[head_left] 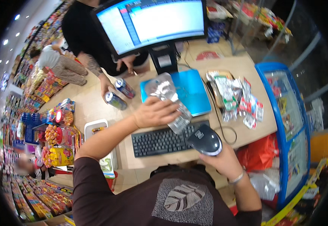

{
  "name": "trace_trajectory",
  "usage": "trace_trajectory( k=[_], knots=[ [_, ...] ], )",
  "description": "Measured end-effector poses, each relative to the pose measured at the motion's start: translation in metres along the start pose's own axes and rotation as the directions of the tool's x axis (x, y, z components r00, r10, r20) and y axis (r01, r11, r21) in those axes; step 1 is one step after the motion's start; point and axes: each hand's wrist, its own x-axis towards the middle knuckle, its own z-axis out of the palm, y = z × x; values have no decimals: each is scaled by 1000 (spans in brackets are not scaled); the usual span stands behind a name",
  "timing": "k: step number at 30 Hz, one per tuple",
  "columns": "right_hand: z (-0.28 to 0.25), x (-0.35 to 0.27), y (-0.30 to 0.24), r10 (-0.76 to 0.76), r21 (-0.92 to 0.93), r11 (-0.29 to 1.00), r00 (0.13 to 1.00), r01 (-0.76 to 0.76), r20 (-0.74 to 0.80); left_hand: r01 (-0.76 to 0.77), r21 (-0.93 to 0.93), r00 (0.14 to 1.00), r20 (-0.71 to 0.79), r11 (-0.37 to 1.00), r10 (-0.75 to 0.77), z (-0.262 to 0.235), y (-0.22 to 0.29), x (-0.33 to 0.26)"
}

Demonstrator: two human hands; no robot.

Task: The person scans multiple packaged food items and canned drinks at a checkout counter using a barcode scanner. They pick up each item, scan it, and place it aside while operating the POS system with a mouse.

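My left hand is closed on a long, shiny, clear-and-silver plastic package, held over a flat blue panel and the upper edge of the keyboard. What is inside the package is too blurred to make out. In my right hand is a dark grey barcode scanner, its rounded head above the keyboard's right end. Across the counter, another person's hand touches one of two drink cans; the second can stands just beyond it.
A monitor rises at the counter's far side. Several crinkled snack packets lie on the right, beside a cable. A blue-framed freezer borders the counter's right. At left are a white tray and sweets displays.
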Motion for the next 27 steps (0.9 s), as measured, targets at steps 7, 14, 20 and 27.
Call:
trace_trajectory(
  k=[7, 14, 20, 27],
  knots=[
    [-60, -35, 65, 196, 253, 957, 963, -145, -186, 297, -644, 929, 25, 705, -368, 103, 29, 147],
    [-97, -47, 121, 307, 382, 902, 921, -201, -240, 82, -610, 992, -30, 788, -126, 230, 63, 248],
    [-115, -58, 169, 456, 370, 860, 855, -352, -247, 234, -617, 966, 235, 751, -107, 332, 107, 249],
    [-124, -46, 184, 361, 294, 914, 888, -278, -284, 238, -630, 920, 391, 739, 36, 302, 88, 242]
  ],
)
